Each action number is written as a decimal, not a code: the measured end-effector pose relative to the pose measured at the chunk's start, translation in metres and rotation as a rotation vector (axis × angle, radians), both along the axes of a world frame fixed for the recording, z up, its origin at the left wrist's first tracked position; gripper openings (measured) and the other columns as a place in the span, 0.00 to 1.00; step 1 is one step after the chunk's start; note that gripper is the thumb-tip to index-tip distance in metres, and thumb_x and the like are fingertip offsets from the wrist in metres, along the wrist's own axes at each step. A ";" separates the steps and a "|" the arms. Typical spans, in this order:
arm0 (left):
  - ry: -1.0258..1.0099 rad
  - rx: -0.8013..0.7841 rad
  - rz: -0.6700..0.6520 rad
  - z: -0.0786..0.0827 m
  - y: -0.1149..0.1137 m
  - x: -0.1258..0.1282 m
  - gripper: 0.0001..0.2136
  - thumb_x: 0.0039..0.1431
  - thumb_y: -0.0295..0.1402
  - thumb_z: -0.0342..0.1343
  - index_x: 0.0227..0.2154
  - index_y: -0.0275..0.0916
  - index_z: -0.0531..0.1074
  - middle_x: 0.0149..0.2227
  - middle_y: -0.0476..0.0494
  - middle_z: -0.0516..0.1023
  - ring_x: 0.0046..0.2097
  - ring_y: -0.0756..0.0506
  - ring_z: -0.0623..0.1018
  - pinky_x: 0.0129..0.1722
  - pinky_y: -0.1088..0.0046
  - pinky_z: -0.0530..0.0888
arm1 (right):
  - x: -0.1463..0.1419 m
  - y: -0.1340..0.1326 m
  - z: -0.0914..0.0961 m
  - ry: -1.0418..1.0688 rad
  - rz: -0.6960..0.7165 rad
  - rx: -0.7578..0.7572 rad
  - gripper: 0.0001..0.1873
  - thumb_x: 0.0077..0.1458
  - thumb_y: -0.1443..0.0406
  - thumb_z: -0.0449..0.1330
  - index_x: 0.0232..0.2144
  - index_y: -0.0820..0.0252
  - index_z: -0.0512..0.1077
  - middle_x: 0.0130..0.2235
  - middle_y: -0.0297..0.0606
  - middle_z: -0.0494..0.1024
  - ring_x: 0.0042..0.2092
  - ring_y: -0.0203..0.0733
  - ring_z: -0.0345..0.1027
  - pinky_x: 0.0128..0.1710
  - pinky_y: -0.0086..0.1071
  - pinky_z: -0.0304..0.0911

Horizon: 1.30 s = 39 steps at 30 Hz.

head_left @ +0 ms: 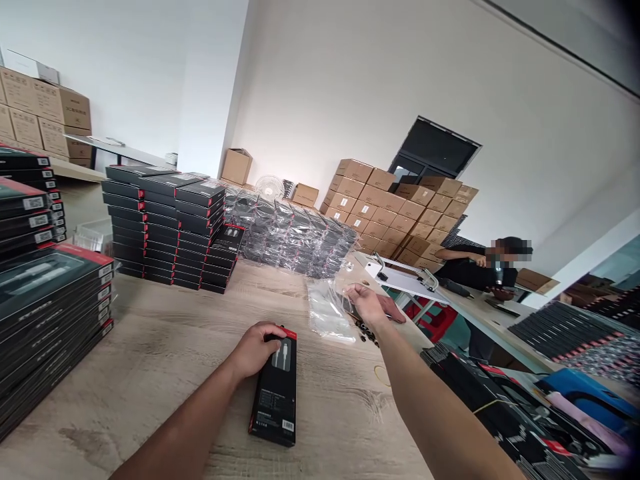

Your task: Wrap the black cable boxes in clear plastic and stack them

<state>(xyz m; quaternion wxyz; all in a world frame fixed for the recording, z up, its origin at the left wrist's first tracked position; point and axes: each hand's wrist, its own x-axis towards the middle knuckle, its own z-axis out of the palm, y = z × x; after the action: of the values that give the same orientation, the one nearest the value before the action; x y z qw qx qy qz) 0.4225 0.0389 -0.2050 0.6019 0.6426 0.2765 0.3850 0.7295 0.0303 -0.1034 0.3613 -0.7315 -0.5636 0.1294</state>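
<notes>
My left hand [255, 348] is closed on the top end of a slim black cable box [276, 393] with red edges that lies flat on the wooden table [165, 360]. A white cable shows through the box's window. Farther right, my right hand [366, 301] pinches the edge of a clear plastic bag [327, 310] lying on a small pile of such bags on the table.
Stacks of black boxes stand at the left [47, 320] and at the back [165, 223]. Bagged boxes [290, 237] are piled behind. Brown cartons [395, 210] are stacked by the wall. A person sits at another table [480, 267] to the right. More boxes lie lower right [500, 413].
</notes>
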 end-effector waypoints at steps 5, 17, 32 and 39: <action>0.055 -0.001 0.024 0.004 -0.002 0.000 0.08 0.48 0.28 0.56 0.28 0.40 0.80 0.51 0.42 0.73 0.53 0.42 0.71 0.54 0.68 0.63 | -0.022 -0.002 -0.004 -0.045 0.177 0.009 0.13 0.50 0.56 0.60 0.24 0.61 0.70 0.23 0.32 0.70 0.26 0.36 0.61 0.28 0.31 0.58; -0.258 -0.305 -0.179 0.038 -0.003 -0.026 0.23 0.45 0.28 0.59 0.48 0.44 0.72 0.53 0.43 0.72 0.47 0.42 0.74 0.43 0.69 0.69 | -0.089 -0.026 -0.071 0.017 0.281 0.069 0.12 0.52 0.57 0.55 0.26 0.58 0.72 0.25 0.33 0.73 0.28 0.38 0.64 0.30 0.31 0.59; 0.219 -0.136 -0.216 0.022 -0.013 0.001 0.18 0.43 0.26 0.54 0.39 0.40 0.79 0.50 0.42 0.75 0.50 0.41 0.73 0.47 0.67 0.66 | -0.087 -0.036 -0.048 0.852 0.027 0.517 0.14 0.45 0.53 0.65 0.27 0.56 0.72 0.23 0.29 0.68 0.23 0.32 0.56 0.25 0.28 0.54; 0.210 -0.050 -0.092 0.036 -0.017 -0.002 0.09 0.47 0.34 0.58 0.30 0.40 0.80 0.54 0.41 0.71 0.59 0.39 0.64 0.54 0.67 0.60 | -0.118 -0.051 -0.045 0.314 0.144 0.323 0.13 0.49 0.55 0.61 0.29 0.58 0.76 0.32 0.37 0.77 0.34 0.41 0.68 0.37 0.34 0.63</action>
<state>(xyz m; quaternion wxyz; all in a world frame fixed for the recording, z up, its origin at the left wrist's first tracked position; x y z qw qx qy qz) 0.4201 0.0220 -0.1691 0.6025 0.6762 0.3176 0.2807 0.6116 -0.0210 -0.1488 0.5465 -0.5931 -0.5647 0.1752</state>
